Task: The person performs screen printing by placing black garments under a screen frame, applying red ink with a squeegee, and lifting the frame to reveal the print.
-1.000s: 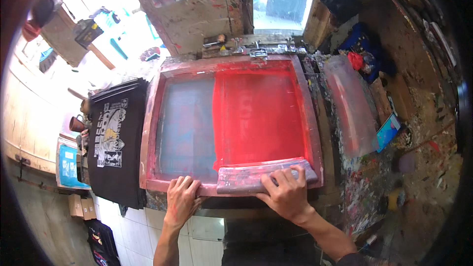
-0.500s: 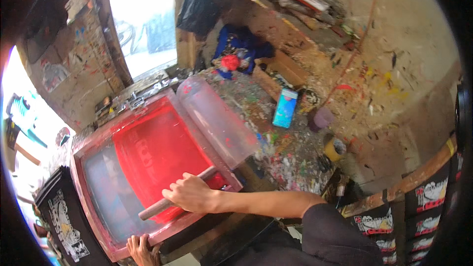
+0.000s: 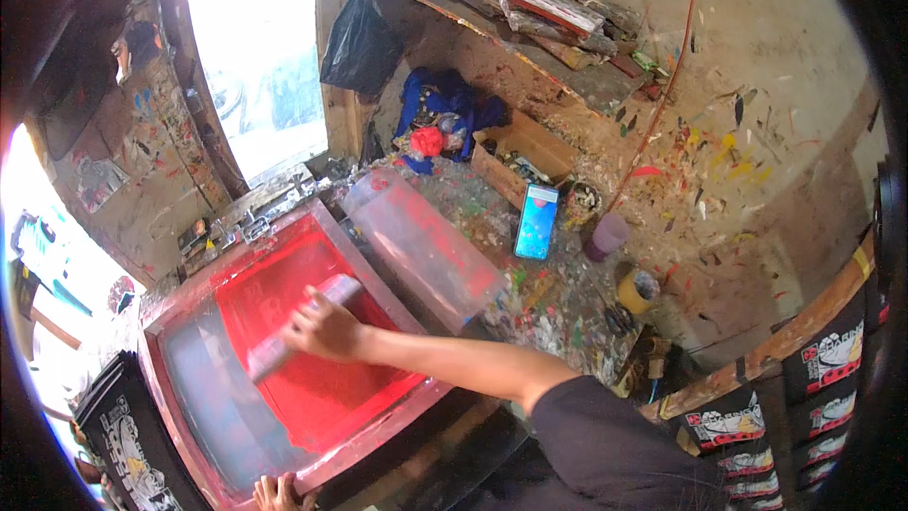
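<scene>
A screen printing frame [image 3: 154, 374] with a pinkish-red rim lies in front of me. Wet red ink [image 3: 355, 383] covers much of its mesh, and a grey-blue strip stays bare at the left. My right hand [image 3: 323, 326] grips a long squeegee [image 3: 269, 358] and presses it across the inked area, slightly blurred by motion. At the frame's near edge, my left hand [image 3: 275, 492] has its fingers curled over the rim; the rest of that hand falls below the picture. What lies under the mesh is hidden.
Right of the frame lies a translucent red-smeared sheet [image 3: 426, 251] on the paint-spattered bench. Beyond it are a lit phone [image 3: 536, 222], a cardboard box [image 3: 515, 156], a purple cup [image 3: 606, 237] and a yellow tape roll [image 3: 638, 290]. Printed black fabric [image 3: 132, 440] hangs at the left, more [image 3: 728, 424] at lower right.
My right hand has pushed the squeegee from the near part of the screen up to its middle. My left hand stays on the rim. The whole view has shifted slightly.
</scene>
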